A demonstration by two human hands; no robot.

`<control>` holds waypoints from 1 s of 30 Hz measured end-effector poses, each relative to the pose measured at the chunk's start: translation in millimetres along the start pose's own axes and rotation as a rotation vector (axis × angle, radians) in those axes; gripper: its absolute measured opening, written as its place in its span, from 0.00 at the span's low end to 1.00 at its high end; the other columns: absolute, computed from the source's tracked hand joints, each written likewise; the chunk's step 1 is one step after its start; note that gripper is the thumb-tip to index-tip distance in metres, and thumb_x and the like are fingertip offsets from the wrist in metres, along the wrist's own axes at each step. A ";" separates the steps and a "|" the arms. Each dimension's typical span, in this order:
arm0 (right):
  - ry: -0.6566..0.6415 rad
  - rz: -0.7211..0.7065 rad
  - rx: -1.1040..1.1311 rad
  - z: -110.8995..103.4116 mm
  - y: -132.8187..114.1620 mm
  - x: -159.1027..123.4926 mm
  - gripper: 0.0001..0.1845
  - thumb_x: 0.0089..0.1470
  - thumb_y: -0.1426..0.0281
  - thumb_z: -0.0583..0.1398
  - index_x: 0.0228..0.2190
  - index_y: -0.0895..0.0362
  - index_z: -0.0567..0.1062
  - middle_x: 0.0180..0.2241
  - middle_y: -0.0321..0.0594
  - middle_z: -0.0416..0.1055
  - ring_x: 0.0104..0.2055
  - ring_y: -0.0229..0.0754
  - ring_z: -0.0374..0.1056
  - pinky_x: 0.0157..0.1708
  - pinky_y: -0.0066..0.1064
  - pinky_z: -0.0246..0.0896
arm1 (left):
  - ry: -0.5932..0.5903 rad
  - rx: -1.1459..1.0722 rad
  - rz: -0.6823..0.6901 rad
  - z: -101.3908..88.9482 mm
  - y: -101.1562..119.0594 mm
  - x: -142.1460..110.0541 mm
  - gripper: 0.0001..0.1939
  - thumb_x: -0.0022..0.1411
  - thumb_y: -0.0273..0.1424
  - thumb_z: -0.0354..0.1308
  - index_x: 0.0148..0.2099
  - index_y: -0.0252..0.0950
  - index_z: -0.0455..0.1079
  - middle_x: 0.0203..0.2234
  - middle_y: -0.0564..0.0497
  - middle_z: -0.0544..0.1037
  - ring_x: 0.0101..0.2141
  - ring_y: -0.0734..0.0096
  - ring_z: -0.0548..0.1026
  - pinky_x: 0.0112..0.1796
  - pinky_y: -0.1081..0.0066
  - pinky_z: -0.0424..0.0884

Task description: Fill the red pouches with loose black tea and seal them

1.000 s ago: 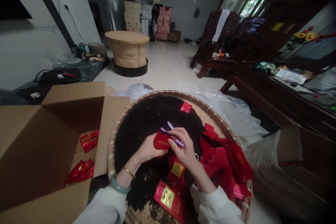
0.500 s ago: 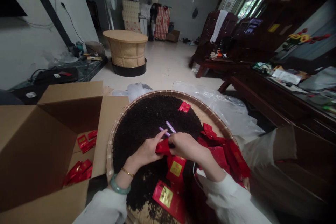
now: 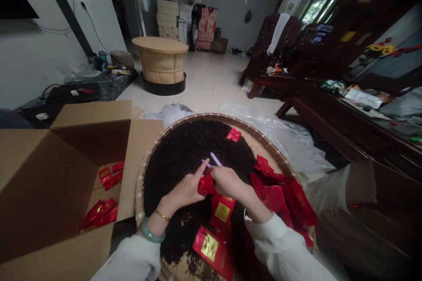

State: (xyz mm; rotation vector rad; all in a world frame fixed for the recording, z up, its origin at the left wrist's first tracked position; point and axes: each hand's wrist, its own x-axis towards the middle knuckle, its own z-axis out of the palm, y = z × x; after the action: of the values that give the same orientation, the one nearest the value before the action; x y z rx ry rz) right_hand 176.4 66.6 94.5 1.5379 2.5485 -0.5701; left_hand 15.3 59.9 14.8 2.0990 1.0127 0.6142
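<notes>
My left hand [image 3: 188,191] grips a small red packet [image 3: 206,185], its index finger stretched out past the top. My right hand [image 3: 227,181] is closed on the same packet from the right, its fingers mostly hidden. Just beyond the hands, a purple two-armed tool [image 3: 216,159] shows its tips over the dark loose tea leaves [image 3: 178,149]; its other end is behind my right hand. Nearer me lie red pouches with gold labels [image 3: 222,213] on the leaves. All of this sits in a round woven bamboo tray [image 3: 140,193].
An open cardboard box [image 3: 36,184] at left holds several red packets [image 3: 100,213]. Red pouches [image 3: 280,199] pile up at the tray's right, and one packet [image 3: 234,135] lies at its far side. Plastic sheeting [image 3: 280,129] and a wooden bench [image 3: 332,127] are beyond.
My right hand has turned over and closed round the packet's right side, covering more of it. The packet's printed face no longer shows. The purple tool stays in place.
</notes>
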 end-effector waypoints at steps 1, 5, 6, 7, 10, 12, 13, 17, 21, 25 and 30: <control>0.008 -0.010 0.013 1.5 0.5 0.9 0.07 0.46 0.79 0.61 0.27 0.57 0.78 0.35 0.42 0.76 0.35 0.44 0.73 0.29 0.28 0.59 | -0.004 0.006 -0.002 0.5 -0.6 0.0 0.50 0.48 0.22 0.57 0.69 0.32 0.35 0.28 0.51 0.76 0.25 0.70 0.72 0.26 0.75 0.62; 0.091 -0.086 0.093 3.2 6.1 0.6 0.05 0.46 0.76 0.62 0.27 0.55 0.79 0.36 0.41 0.76 0.40 0.44 0.71 0.34 0.28 0.61 | 0.016 0.004 -0.037 0.3 -1.6 -0.1 0.49 0.48 0.23 0.57 0.69 0.31 0.36 0.25 0.53 0.75 0.23 0.70 0.71 0.25 0.76 0.60; 0.112 -0.102 0.108 2.1 7.9 -0.4 0.04 0.46 0.74 0.63 0.27 0.55 0.79 0.36 0.40 0.76 0.41 0.44 0.71 0.36 0.29 0.62 | 0.024 -0.002 -0.048 -0.1 -1.4 -0.1 0.49 0.48 0.24 0.57 0.69 0.32 0.36 0.24 0.53 0.75 0.23 0.70 0.71 0.25 0.76 0.60; 0.133 -0.114 0.122 0.3 9.7 -1.6 0.04 0.46 0.73 0.64 0.28 0.54 0.79 0.37 0.40 0.76 0.43 0.45 0.70 0.37 0.30 0.62 | 0.031 -0.010 -0.058 -0.6 -1.1 -0.1 0.50 0.48 0.24 0.58 0.69 0.32 0.36 0.24 0.54 0.75 0.23 0.70 0.71 0.25 0.76 0.60; 0.198 -0.146 0.177 -7.7 13.8 -6.2 0.06 0.45 0.70 0.65 0.30 0.53 0.80 0.38 0.40 0.76 0.44 0.45 0.69 0.41 0.32 0.62 | 0.058 -0.030 -0.090 -2.4 1.0 -0.3 0.49 0.49 0.25 0.58 0.69 0.32 0.37 0.23 0.55 0.74 0.22 0.71 0.70 0.25 0.76 0.59; 0.251 -0.161 0.227 -14.1 15.7 -10.1 0.06 0.45 0.73 0.64 0.29 0.53 0.80 0.37 0.39 0.77 0.44 0.45 0.69 0.42 0.32 0.62 | 0.082 -0.053 -0.112 -3.9 3.1 -0.4 0.50 0.48 0.26 0.58 0.69 0.32 0.37 0.21 0.57 0.72 0.21 0.72 0.68 0.25 0.77 0.59; 0.281 -0.166 0.255 -17.2 16.8 -12.2 0.07 0.45 0.75 0.64 0.29 0.53 0.80 0.37 0.39 0.77 0.43 0.45 0.69 0.43 0.33 0.62 | 0.094 -0.070 -0.121 -4.7 4.2 -0.4 0.50 0.48 0.26 0.59 0.69 0.32 0.36 0.21 0.58 0.71 0.21 0.73 0.68 0.25 0.77 0.59; 0.401 -0.184 0.402 -27.3 23.3 -21.5 0.08 0.43 0.78 0.62 0.27 0.55 0.79 0.36 0.40 0.77 0.42 0.45 0.70 0.45 0.36 0.62 | 0.152 -0.135 -0.133 -8.9 7.7 -0.7 0.51 0.48 0.27 0.61 0.68 0.34 0.37 0.20 0.60 0.69 0.21 0.75 0.66 0.25 0.77 0.61; 0.464 -0.191 0.601 -30.5 30.7 -30.6 0.05 0.45 0.74 0.61 0.27 0.56 0.77 0.33 0.40 0.76 0.37 0.42 0.71 0.38 0.33 0.65 | 0.231 -0.163 -0.134 -11.9 6.8 -3.0 0.50 0.48 0.30 0.63 0.68 0.34 0.40 0.18 0.62 0.68 0.20 0.76 0.66 0.25 0.78 0.63; 0.458 -0.111 0.690 -23.1 33.7 -37.1 0.05 0.46 0.71 0.61 0.28 0.56 0.77 0.28 0.38 0.74 0.29 0.39 0.69 0.26 0.27 0.63 | 0.366 -0.218 -0.073 -9.4 0.2 -7.5 0.50 0.49 0.33 0.64 0.68 0.35 0.40 0.27 0.55 0.77 0.26 0.72 0.75 0.33 0.74 0.70; 0.376 -0.118 0.551 -11.0 25.2 -42.5 0.11 0.46 0.72 0.62 0.35 0.55 0.79 0.33 0.40 0.76 0.32 0.41 0.70 0.33 0.31 0.65 | 0.442 -0.214 0.032 -3.8 -9.9 -11.5 0.51 0.49 0.32 0.64 0.68 0.37 0.38 0.40 0.47 0.80 0.40 0.64 0.78 0.48 0.67 0.69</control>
State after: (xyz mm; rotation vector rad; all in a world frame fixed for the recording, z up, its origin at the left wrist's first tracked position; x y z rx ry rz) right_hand 219.8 45.8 110.1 1.8042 2.9415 -1.1823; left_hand 1.5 56.4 8.4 1.8320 1.0927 1.1855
